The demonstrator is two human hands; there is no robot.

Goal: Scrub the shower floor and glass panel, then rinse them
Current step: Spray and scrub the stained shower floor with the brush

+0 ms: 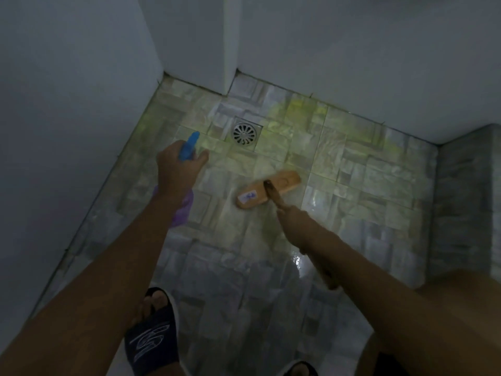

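The shower floor [357, 180] is wet grey stone-pattern tile with yellow-green cleaner spread near the back wall. A wooden scrub brush head [282, 183] rests flat on the tiles in the middle, and its dark handle [273, 195] runs back into my right hand [295, 223], which grips it. My left hand [176, 169] holds a spray bottle with a blue nozzle [189, 145] and a purple body [184, 210], pointed at the floor left of the drain. No glass panel is clearly visible.
A round metal drain [244, 133] sits in the floor just beyond the bottle. White walls [352, 63] close the back and left, with a corner pillar. A grey tiled ledge [466, 202] rises at right. My sandalled foot [153, 332] stands at the bottom.
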